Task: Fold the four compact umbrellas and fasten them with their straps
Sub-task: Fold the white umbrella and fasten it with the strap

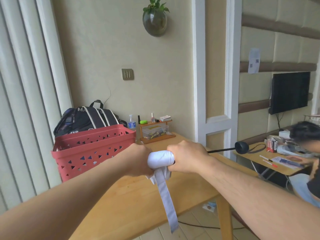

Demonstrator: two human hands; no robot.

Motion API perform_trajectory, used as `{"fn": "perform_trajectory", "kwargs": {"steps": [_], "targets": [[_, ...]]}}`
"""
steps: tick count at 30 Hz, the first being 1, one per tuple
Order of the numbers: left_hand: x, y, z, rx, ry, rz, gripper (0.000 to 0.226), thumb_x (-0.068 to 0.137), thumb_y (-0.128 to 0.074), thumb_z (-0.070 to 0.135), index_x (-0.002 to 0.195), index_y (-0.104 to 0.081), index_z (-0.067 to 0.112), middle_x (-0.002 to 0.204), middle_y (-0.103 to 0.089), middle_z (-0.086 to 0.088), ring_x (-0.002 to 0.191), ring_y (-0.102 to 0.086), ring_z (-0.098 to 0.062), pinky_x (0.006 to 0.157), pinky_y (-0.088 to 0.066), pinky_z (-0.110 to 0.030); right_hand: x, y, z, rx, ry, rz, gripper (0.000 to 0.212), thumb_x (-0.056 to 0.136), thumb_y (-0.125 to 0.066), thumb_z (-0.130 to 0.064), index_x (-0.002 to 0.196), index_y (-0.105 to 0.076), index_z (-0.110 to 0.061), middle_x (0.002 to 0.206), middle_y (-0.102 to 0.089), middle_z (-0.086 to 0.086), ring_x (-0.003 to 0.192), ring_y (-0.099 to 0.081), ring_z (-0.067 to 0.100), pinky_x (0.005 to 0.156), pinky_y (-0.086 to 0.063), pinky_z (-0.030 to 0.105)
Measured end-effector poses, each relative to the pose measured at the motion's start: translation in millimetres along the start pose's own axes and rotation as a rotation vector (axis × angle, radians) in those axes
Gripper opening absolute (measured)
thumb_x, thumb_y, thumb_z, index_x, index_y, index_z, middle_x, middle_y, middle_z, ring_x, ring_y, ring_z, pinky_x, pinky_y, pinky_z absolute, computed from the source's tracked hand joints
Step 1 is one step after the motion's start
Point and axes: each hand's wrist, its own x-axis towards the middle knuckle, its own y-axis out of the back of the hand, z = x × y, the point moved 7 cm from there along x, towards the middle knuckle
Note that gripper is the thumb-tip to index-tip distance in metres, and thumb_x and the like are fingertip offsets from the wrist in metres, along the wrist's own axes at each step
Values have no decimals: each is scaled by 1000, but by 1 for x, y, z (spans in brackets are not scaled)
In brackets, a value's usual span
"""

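Note:
I hold a white compact umbrella level above the wooden table. Its canopy is bunched into a roll between my fists. My left hand is shut on the left end of the roll, and my right hand grips the right end. A thin black shaft sticks out to the right and ends in a round black handle with a wrist loop. The umbrella's long white strap hangs loose below the roll, unfastened.
A red perforated basket stands on the table's left, with a black backpack behind it. A small wooden shelf with bottles sits by the wall. At the right, a person leans over a second cluttered table.

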Motion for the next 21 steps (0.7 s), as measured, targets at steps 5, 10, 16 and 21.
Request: {"fn": "perform_trajectory", "kwargs": {"steps": [5, 10, 16, 21], "targets": [[1, 10, 7, -64, -93, 178, 45, 73, -69, 53, 113, -57, 36, 101, -63, 12, 93, -59, -18, 74, -54, -35, 1, -3, -5, 50, -51, -89, 25, 75, -61, -51, 79, -44, -32, 80, -52, -11, 82, -59, 26, 60, -44, 32], [1, 8, 14, 40, -112, 225, 35, 79, -61, 57, 104, -55, 35, 95, -63, 12, 91, -62, -20, 65, -43, -32, -2, 1, -8, 120, -37, -200, 23, 75, -62, -48, 81, -53, -28, 84, -62, -5, 75, -59, 19, 61, -48, 33], [-4, 5, 14, 77, -140, 287, 39, 83, -63, 60, 98, -57, 24, 87, -63, 6, 80, -60, -23, 60, -44, -32, -8, -10, 3, 269, -65, -286, 24, 75, -67, -39, 79, -55, -18, 68, -56, -6, 57, -44, 20, 54, -32, 31], [-13, -1, 8, 91, -162, 274, 42, 80, -70, 56, 95, -54, 20, 82, -57, 5, 74, -53, -21, 58, -36, -33, -9, -27, 12, 456, -98, -415, 28, 69, -69, -38, 73, -46, -22, 66, -43, -4, 63, -33, 22, 58, -24, 38]]}}
